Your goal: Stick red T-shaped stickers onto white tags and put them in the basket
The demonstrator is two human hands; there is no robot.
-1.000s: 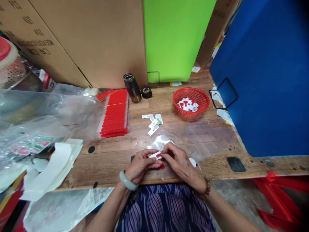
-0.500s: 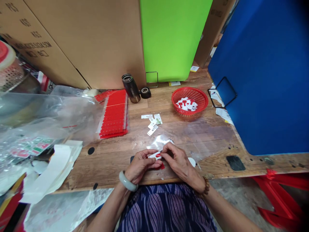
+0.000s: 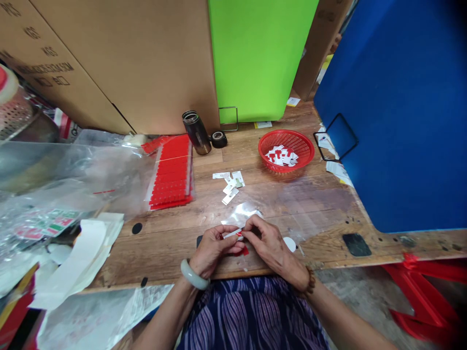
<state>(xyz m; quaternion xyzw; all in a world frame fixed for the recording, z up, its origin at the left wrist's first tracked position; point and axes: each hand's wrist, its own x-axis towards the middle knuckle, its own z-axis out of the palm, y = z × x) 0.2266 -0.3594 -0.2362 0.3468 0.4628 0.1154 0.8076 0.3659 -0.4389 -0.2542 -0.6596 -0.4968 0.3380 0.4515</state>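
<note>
Centrally, left hand [image 3: 213,245] and right hand [image 3: 268,243] both pinch a small white-and-red tag [image 3: 234,234] above the wooden table [image 3: 255,199], with loose tags [image 3: 229,184] and a red basket [image 3: 286,150] beyond.

The wooden tabletop [image 3: 255,204] carries a red basket [image 3: 286,150] near its far right corner, red strip sheets [image 3: 173,172] left, a black flask [image 3: 196,132] at the far edge

Left hand [image 3: 213,248]: smooth, pale grey-green bangle [image 3: 193,274] around the wrist. Right hand [image 3: 272,245]: bracelet [image 3: 310,284] of round brown beads at the wrist. Lap: dark blue garment [image 3: 251,316] with wavy purple and white stripes.
</note>
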